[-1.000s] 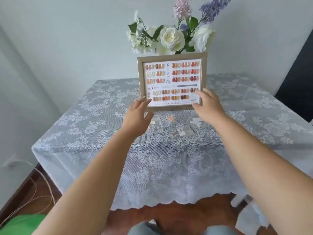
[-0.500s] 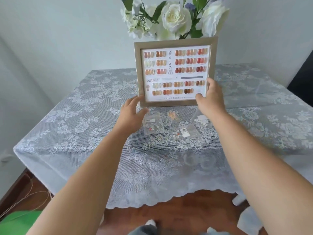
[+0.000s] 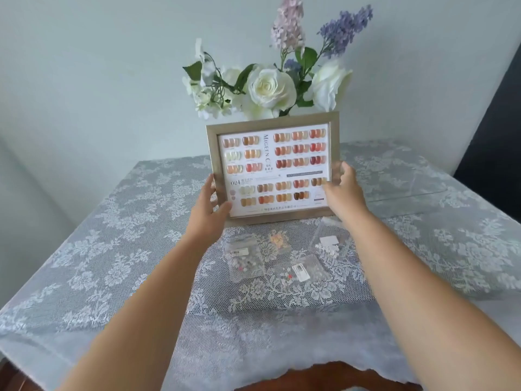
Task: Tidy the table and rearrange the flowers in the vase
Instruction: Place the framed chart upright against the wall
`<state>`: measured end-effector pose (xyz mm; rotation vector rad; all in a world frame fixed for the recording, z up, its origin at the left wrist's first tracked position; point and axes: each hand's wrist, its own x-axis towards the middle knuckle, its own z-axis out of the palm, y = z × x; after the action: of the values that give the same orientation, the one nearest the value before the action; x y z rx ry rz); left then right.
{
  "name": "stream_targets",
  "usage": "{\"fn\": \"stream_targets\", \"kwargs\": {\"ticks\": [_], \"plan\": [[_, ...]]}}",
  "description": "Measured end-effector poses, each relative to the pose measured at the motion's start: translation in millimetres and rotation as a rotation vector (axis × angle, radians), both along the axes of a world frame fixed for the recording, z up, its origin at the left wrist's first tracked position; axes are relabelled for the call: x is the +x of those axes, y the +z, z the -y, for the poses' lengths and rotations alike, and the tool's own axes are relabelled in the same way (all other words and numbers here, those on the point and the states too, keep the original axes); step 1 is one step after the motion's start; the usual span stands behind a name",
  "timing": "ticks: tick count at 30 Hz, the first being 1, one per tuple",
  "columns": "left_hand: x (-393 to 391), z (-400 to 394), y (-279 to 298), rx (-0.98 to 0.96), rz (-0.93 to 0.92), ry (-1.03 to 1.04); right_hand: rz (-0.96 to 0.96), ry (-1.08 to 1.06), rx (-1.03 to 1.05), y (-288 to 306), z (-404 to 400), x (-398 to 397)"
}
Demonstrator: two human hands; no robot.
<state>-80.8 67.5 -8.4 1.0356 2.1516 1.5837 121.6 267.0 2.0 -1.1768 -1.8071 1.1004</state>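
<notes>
Gripping the picture frame (image 3: 273, 167) by its two lower sides, you have your left hand (image 3: 210, 210) at its lower left corner, thumb laid over the front edge, other fingers curled behind. Your right hand (image 3: 342, 190) holds the lower right side the same way — thumb across the glass, fingers wrapped round the outer edge. The frame stands upright facing you, showing a chart of nail colour swatches (whether its bottom edge touches the cloth, you cannot tell).

The flowers (image 3: 270, 86) rise directly behind the frame — white roses, with a pink and a purple spike above; the vase itself is hidden by the frame. Just in front of the frame, four small clear bags (image 3: 245, 261) lie flat on the white lace tablecloth (image 3: 112, 249), near one another, between your forearms.
</notes>
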Motion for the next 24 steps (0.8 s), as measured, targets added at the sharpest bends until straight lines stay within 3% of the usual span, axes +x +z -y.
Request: {"fn": "stream_targets", "kwargs": {"ticks": [7, 11, 15, 24], "plan": [[-13, 0, 2, -0.222, -0.145, -0.018, 0.176, -0.032, 0.0, 1, -15, -7], [-22, 2, 1, -0.241, -0.146, -0.061, 0.223, -0.06, 0.071, -1, -19, -11], [-32, 11, -1, -0.228, -0.161, -0.075, 0.198, -0.083, 0.134, -1, -19, -12], [-70, 73, 5, -0.172, -0.249, 0.031, -0.018, 0.109, 0.072, -2, 9, -50]]}}
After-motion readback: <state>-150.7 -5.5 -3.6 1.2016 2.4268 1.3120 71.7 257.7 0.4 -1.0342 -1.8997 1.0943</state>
